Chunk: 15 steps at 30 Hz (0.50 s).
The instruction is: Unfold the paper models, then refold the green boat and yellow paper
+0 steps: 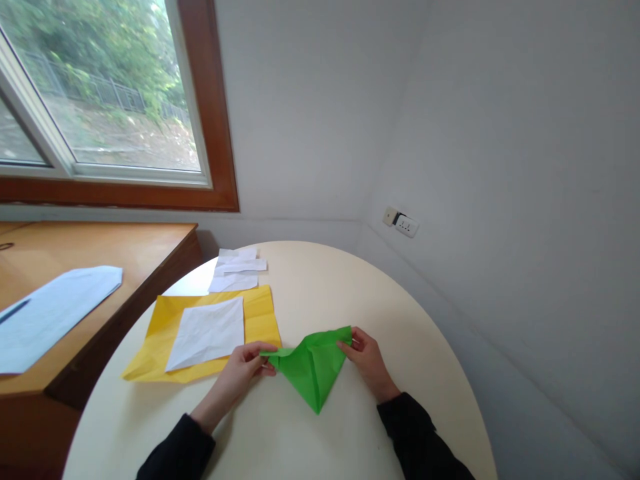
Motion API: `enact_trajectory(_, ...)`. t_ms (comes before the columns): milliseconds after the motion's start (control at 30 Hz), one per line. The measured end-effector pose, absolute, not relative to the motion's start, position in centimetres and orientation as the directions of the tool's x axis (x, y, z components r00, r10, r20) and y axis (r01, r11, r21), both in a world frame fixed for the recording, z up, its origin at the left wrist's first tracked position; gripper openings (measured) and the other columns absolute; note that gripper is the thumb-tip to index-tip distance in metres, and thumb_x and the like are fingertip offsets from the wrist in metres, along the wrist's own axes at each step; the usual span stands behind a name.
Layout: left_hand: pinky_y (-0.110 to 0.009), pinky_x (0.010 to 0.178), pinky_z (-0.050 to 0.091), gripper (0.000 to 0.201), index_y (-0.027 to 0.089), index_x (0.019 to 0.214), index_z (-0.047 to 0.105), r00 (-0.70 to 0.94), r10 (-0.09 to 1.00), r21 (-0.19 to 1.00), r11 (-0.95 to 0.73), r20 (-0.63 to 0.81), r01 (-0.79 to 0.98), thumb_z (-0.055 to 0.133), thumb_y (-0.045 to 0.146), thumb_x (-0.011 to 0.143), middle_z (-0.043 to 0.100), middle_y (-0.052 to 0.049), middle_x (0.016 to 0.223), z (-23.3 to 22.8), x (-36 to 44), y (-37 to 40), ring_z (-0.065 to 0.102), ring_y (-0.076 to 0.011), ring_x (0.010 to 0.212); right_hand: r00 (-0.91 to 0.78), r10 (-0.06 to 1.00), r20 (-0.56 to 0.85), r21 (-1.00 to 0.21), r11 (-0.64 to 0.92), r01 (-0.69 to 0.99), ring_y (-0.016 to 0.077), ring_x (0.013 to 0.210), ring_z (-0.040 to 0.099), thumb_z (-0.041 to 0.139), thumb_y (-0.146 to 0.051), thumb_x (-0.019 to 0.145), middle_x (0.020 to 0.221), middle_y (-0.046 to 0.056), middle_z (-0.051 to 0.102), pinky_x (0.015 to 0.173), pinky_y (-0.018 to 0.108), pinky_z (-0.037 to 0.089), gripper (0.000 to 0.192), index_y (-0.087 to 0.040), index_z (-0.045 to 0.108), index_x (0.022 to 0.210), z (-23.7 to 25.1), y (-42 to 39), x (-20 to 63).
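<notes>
A folded sheet of green paper (315, 367) is held between my two hands just over the round table, its pointed end toward me. My left hand (246, 367) pinches its left corner between thumb and fingers. At the upper right corner, my right hand (364, 353) pinches the paper the same way. A crease runs down the middle of the green paper to the lower point. Close beyond my left hand lies a yellow sheet (263, 313), with a creased white sheet (210, 333) on top of it.
White paper pieces (235, 280) lie at the back left of the round cream table (360, 287). A wooden desk (150, 240) adjoins on the left, bearing white paper (75, 293) and a pen (14, 311). Walls stand behind and right, with a socket (407, 225).
</notes>
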State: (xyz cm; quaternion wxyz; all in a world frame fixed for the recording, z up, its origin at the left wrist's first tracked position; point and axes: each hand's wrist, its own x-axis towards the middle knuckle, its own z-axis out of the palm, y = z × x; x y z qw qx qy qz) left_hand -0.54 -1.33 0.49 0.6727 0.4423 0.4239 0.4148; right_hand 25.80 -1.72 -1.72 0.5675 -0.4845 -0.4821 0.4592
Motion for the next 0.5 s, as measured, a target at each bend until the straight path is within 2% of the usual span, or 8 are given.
enact_trajectory(133, -0.028, 0.059, 0.049, 0.019, 0.012, 0.074, 0.069, 0.281, 0.954, 0.994, 0.113, -0.106, -0.007, 0.066, 0.025, 0.059, 0.070, -0.008, 0.078, -0.2, -0.4, -1.2, 0.061, -0.0151, 0.062, 0.112, 0.986, 0.121, -0.992, 0.116, 0.050, 0.0144, 0.061, 0.054, 0.073, -0.037, 0.061, 0.063, -0.001, 0.058, 0.059, 0.027, 0.045, 0.025, -0.018, 0.057, 0.067, -2.0, -1.8, 26.2)
enact_trajectory(267, -0.032, 0.073, 0.051, 0.013, 0.015, 0.074, 0.068, 0.293, 0.950, 0.971, -0.166, 0.111, 0.170, 0.062, 0.023, 0.064, 0.067, -0.010, 0.097, -1.1, -0.5, -1.1, 0.064, -0.0213, 0.085, 0.087, 0.972, 0.220, -0.928, 0.180, 0.327, 0.0111, 0.053, 0.044, 0.066, -0.025, 0.065, 0.058, -0.004, 0.050, 0.052, 0.024, 0.037, 0.011, -0.019, 0.056, 0.064, -2.2, -2.0, 26.9)
enact_trajectory(367, -0.033, 0.077, 0.050, 0.016, 0.018, 0.080, 0.067, 0.329, 0.912, 0.889, -0.347, 0.245, 0.300, 0.056, 0.016, 0.068, 0.066, -0.010, 0.099, -1.5, -0.6, -1.3, 0.062, -0.0212, 0.092, 0.020, 0.941, 0.339, -0.811, 0.281, 0.512, 0.0137, 0.061, 0.047, 0.062, -0.017, 0.067, 0.067, -0.001, 0.055, 0.060, 0.027, 0.040, 0.006, -0.020, 0.056, 0.065, -2.0, -2.1, 27.3)
enact_trajectory(500, -0.037, 0.085, 0.047, 0.027, 0.021, 0.084, 0.068, 0.378, 0.865, 0.689, -0.495, 0.332, 0.529, 0.052, 0.006, 0.068, 0.066, -0.009, 0.102, -1.3, -0.6, -1.5, 0.060, -0.0221, 0.096, -0.092, 0.883, 0.460, -0.638, 0.401, 0.658, 0.0194, 0.082, 0.054, 0.062, -0.010, 0.068, 0.079, 0.002, 0.060, 0.076, 0.033, 0.040, 0.013, -0.021, 0.056, 0.066, -1.6, -2.3, 27.3)
